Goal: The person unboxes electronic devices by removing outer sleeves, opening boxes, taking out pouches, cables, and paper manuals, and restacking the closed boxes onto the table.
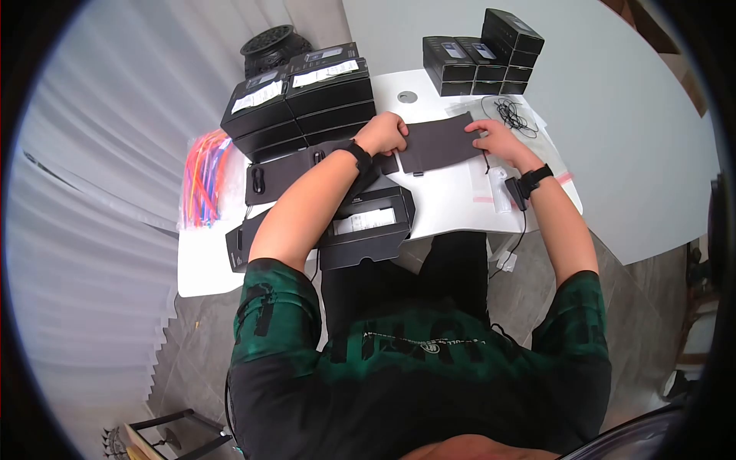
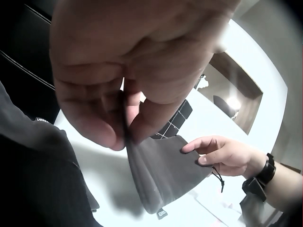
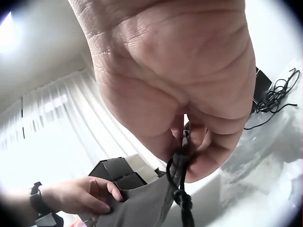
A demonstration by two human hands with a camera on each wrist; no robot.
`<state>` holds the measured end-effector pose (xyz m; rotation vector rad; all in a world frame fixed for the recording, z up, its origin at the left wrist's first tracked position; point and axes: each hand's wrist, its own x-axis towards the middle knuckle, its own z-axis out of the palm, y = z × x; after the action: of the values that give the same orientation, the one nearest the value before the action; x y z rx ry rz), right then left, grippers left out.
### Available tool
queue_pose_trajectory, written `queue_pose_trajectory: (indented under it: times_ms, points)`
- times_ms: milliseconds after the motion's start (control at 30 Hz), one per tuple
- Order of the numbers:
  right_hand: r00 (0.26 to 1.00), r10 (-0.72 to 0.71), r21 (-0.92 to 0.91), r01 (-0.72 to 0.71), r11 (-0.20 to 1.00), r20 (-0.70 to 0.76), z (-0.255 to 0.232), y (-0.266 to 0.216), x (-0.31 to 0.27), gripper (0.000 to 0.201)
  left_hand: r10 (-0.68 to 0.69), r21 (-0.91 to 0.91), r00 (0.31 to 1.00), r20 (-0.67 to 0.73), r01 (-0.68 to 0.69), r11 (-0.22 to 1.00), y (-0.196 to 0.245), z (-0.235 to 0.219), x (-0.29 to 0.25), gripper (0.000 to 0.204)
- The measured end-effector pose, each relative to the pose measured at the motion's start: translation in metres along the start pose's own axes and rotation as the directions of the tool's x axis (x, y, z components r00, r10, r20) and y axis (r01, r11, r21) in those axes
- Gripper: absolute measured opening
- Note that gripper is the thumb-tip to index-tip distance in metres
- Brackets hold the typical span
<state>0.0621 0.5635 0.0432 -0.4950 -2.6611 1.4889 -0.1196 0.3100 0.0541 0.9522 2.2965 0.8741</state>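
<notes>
A dark grey fabric pouch (image 1: 438, 144) with a black drawstring is stretched flat between the two hands. My left hand (image 1: 382, 133) pinches its left end between thumb and fingers, as the left wrist view shows. At the other end, my right hand (image 1: 500, 142) pinches the corner where the drawstring (image 3: 183, 201) hangs down with a knot. A small tag (image 2: 162, 213) sticks out from the pouch's edge. Left of it lie more grey pouches (image 1: 285, 175) with coiled black cables (image 1: 258, 181) on top, partly hidden by my left forearm.
An open black box (image 1: 366, 249) with a white item inside sits at the table's front edge. Black boxes (image 1: 299, 100) are stacked at back left, others (image 1: 483, 54) at back right. Colourful strips (image 1: 205, 180) lie far left; black cords (image 1: 512, 113) and clear plastic lie right.
</notes>
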Motion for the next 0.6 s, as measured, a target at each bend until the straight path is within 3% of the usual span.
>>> queue_pose_trajectory:
  times_ms: [200,333,433,533,600]
  points:
    - [0.999,-0.02,-0.074,0.024,0.997,0.043,0.009,0.014,0.018,0.039,-0.04,0.206,0.999,0.008,0.038,0.978,-0.013,0.002,0.024,0.031]
    - [0.998,-0.056,-0.182,0.06,0.981,0.024,0.01,0.021,0.022,0.04,-0.024,0.232,1.0,0.004,0.022,0.973,-0.017,0.004,0.027,0.03]
    - [0.997,-0.081,-0.191,0.081,0.978,0.004,0.011,0.024,0.023,0.042,-0.042,0.133,0.999,0.007,0.041,0.99,-0.025,0.006,0.035,0.029]
    - [0.998,-0.055,-0.133,0.055,0.99,0.003,0.01,0.027,0.025,0.043,-0.038,0.145,0.999,0.009,0.036,0.989,-0.028,0.005,0.036,0.028]
    - [0.993,-0.12,-0.232,0.117,0.966,0.002,0.009,0.029,0.027,0.044,-0.039,0.089,0.999,0.031,0.036,0.995,-0.031,0.007,0.038,0.028]
